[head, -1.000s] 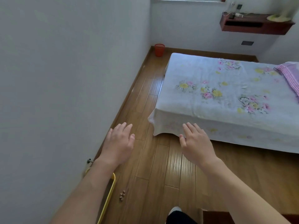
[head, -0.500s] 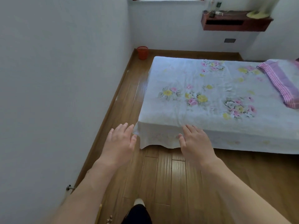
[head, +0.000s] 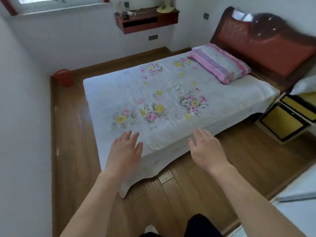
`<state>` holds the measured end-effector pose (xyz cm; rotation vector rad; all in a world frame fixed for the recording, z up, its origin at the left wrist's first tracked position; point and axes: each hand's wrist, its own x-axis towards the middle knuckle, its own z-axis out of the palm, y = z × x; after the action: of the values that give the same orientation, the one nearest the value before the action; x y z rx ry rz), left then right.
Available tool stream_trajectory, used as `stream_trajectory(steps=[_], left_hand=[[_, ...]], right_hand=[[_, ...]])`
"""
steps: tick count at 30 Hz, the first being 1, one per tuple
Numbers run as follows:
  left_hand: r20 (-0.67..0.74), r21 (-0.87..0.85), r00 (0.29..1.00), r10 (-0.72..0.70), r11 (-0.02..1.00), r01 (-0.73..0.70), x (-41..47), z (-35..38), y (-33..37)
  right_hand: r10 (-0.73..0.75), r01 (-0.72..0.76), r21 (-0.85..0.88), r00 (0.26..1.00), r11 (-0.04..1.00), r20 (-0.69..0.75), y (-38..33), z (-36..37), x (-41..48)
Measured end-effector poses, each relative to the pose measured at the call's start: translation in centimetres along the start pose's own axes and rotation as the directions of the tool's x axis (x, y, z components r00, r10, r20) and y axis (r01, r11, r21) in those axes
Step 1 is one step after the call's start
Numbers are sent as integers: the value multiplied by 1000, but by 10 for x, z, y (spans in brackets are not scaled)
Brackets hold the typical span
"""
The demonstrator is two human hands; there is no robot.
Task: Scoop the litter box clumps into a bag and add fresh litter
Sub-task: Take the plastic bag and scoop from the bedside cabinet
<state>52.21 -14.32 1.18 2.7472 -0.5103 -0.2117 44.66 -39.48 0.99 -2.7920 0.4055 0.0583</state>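
Note:
No litter box, scoop, bag or litter shows in this view. My left hand (head: 125, 152) is held out in front of me, fingers straight and spread, holding nothing. My right hand (head: 207, 149) is stretched forward beside it, also flat with straight fingers and holding nothing. Both hover in the air above the near corner of a bed (head: 171, 103) with a white floral sheet.
A striped pink pillow (head: 218, 67) lies at the red headboard (head: 266, 43). A red bin (head: 63, 77) stands in the far left corner. A yellow-fronted cabinet (head: 287, 120) is at the right. A wall shelf (head: 147, 19) hangs at the back. Wooden floor (head: 171, 194) runs round the bed.
The view has swung to the right, bringing the headboard, pillow and yellow cabinet into sight. The yellow-rimmed object by the left wall has left the frame. Both hands stay outstretched and hold nothing.

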Motion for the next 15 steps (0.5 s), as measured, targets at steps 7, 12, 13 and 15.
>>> stream_trajectory(steps=[7,12,13,15], left_hand=[[64,-60,986,152,987,-148,101,8,68],[107,14,965,241,970,-244,163,28,134],[121,27,960,253,966,-258,175,31,148],[140,44,951,277,957,-285,199,36,176]], right_hand=[[188,-182,80,979,980,-76,55,-19,42],[218,-217,28,968,976,-124,115,-42,80],[226,-225,24,966,974,-126,127,-47,88],[241,-241,14,962,970,-129,151,-59,103]])
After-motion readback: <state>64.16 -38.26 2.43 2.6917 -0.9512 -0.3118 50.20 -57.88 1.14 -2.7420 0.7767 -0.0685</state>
